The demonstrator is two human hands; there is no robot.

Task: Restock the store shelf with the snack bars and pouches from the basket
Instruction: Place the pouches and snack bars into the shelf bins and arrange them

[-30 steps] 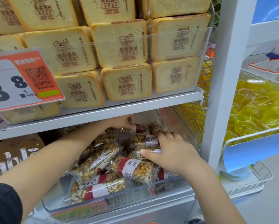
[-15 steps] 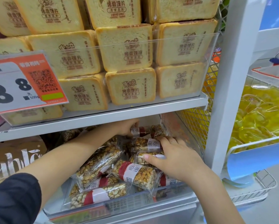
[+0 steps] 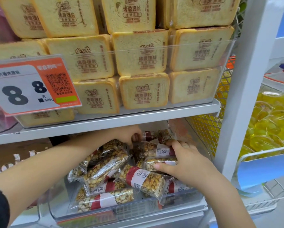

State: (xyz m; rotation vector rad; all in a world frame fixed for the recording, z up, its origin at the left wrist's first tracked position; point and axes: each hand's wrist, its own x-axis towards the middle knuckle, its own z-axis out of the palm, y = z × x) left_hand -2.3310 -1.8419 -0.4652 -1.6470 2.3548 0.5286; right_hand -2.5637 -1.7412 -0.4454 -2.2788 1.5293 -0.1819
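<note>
Several clear-wrapped nut snack bars with red-and-white labels (image 3: 144, 178) lie piled in a clear plastic bin (image 3: 105, 213) on the lower shelf. My left hand (image 3: 129, 134) reaches deep under the upper shelf and pinches the end of a bar with a dark red label (image 3: 152, 134) at the back of the pile. My right hand (image 3: 185, 162) lies on the right side of the pile, thumb and fingers curled round two stacked bars (image 3: 156, 162). The basket is out of view.
The shelf above (image 3: 121, 117) holds stacked toast-slice packs (image 3: 143, 91) behind a clear guard, with an orange 8.8 price tag (image 3: 31, 86) at left. A white upright post (image 3: 246, 79) stands to the right; beyond it a wire basket of yellow packets (image 3: 269, 122).
The camera has drifted closer and down slightly. My right hand's fingers slid a little further back over the bars; my left hand stays at the back of the bin.
</note>
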